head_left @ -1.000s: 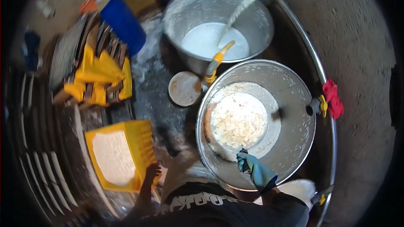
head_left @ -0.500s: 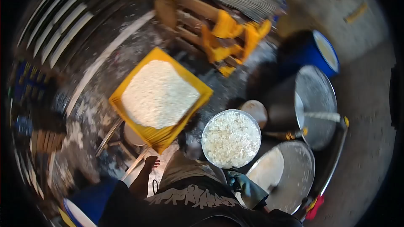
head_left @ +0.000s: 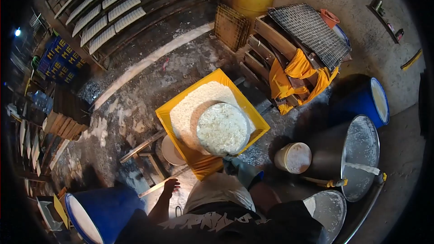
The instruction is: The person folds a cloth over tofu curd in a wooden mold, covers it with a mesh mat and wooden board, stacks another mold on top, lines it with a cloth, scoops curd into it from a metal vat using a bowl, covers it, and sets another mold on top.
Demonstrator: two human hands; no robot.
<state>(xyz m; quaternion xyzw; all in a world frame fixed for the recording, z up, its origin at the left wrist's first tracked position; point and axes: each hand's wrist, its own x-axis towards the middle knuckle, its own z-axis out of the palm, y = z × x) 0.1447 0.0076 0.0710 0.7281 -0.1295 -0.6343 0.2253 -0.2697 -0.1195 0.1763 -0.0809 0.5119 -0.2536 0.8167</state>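
A round metal container (head_left: 247,131) heaped with white, curd-like lumps (head_left: 222,127) is over the square frame (head_left: 254,114) lined with yellow cloth. White curd-like material (head_left: 187,108) fills much of that frame. My right hand (head_left: 232,164), in a dark glove, grips the container's near rim; its fingertips are partly hidden. To the left, my bare left hand (head_left: 171,186) hangs below the frame's near corner, holding nothing, with its fingers apart.
Two large metal vats (head_left: 361,153) (head_left: 332,217) stand at right, beside a whitish bucket (head_left: 294,158). Blue drums (head_left: 106,210) (head_left: 357,104) are at lower left and right. Wooden boxes (head_left: 264,47) with yellow cloths stand ahead. Loaded racks (head_left: 108,9) line the far left.
The container has moved left from beside the vats to over the yellow-lined frame, with my right hand at its rim. My left hand stays low, and the view has shifted.
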